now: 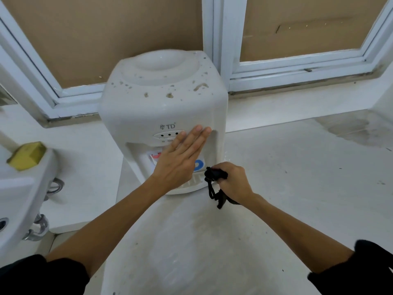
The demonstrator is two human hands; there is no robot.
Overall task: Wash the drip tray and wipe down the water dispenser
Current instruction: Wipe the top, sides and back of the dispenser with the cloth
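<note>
A white tabletop water dispenser (161, 96) stands on a white surface in front of a window, its top speckled with dirty spots. My left hand (180, 156) lies flat with straight fingers against its front panel, covering the taps; a red tap and a blue tap peek out beside it. The white drip tray (194, 183) sits at the dispenser's base, partly hidden by my hands. My right hand (231, 180) grips a black cloth (214, 174) bunched at the tray's right corner, with a strip hanging down.
A white sink (19, 188) with a yellow sponge (27, 155) on its rim stands at the left, chrome pipes beneath it. White window frames (221, 60) backed with brown board run behind the dispenser. A wet patch marks the surface at far right.
</note>
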